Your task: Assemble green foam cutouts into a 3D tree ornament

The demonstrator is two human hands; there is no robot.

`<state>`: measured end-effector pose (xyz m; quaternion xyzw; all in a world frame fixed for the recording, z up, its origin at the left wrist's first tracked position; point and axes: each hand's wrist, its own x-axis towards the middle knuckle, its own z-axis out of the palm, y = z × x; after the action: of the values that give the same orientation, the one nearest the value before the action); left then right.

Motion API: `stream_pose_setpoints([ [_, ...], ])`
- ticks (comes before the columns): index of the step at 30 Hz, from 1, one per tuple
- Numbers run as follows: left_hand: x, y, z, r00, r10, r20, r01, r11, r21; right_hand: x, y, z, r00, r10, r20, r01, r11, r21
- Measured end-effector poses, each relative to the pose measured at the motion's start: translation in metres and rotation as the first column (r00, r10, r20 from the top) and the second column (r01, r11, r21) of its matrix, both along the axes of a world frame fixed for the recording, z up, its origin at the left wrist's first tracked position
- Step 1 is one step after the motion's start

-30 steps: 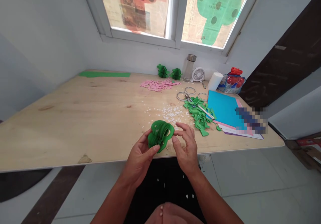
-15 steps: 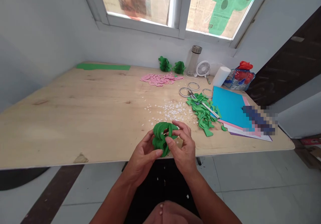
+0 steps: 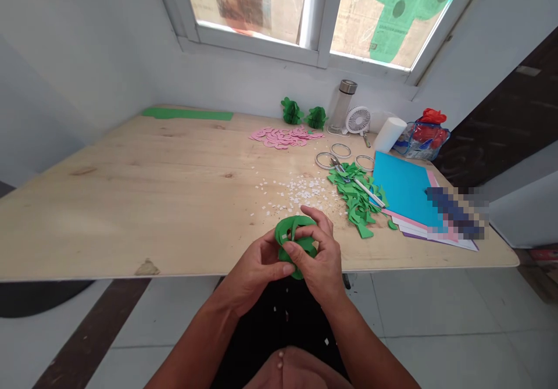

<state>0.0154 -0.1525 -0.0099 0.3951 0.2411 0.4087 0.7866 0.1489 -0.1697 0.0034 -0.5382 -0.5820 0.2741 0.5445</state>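
A green layered paper cutout (image 3: pixel 285 225) with curved edges and an opening in its middle is held between my hands, over the table's front edge. My left hand (image 3: pixel 257 264) grips it from the left, thumb along the near side. On its right, my right hand (image 3: pixel 320 252) pinches a layer with thumb and fingers, index finger raised. A small pale square shows on the paper near the opening. Many small white paper bits (image 3: pixel 305 190) lie scattered on the table (image 3: pixel 174 203) just beyond. Part of the cutout is hidden behind my fingers.
Green paper scraps (image 3: pixel 355 194), pliers (image 3: pixel 336 163) and tape rings (image 3: pixel 340 150) lie to the right, beside a blue sheet (image 3: pixel 401 182). Pink cutouts (image 3: pixel 283 138), two green paper shapes (image 3: pixel 291 111), a bottle (image 3: pixel 343 105), a fan (image 3: pixel 358 120) and a white roll (image 3: pixel 390 134) are farther back.
The green cutout has turned in my hands, so its flat face and opening show more and its stacked edges less. My left hand has shifted slightly right. The whole view has shifted a little.
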Motion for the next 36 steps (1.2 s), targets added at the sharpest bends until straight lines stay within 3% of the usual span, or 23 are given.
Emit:
stream_pose_setpoints([
  [7, 0.001, -0.005, 0.002, 0.997, 0.018, 0.07, -0.013, 0.997, -0.073, -0.003, -0.003, 0.003, 0.999, 0.014, 0.032, -0.014, 1.0, 0.026],
  [15, -0.004, -0.01, 0.008, 0.996, 0.054, 0.072, -0.046, 0.993, -0.109, -0.001, -0.006, 0.005, 0.994, 0.095, -0.045, -0.095, 0.995, -0.005],
  [36, -0.009, -0.01, 0.005, 0.997, 0.033, 0.068, -0.026, 0.994, -0.108, -0.003, -0.008, 0.001, 0.979, 0.139, -0.151, -0.147, 0.988, -0.039],
])
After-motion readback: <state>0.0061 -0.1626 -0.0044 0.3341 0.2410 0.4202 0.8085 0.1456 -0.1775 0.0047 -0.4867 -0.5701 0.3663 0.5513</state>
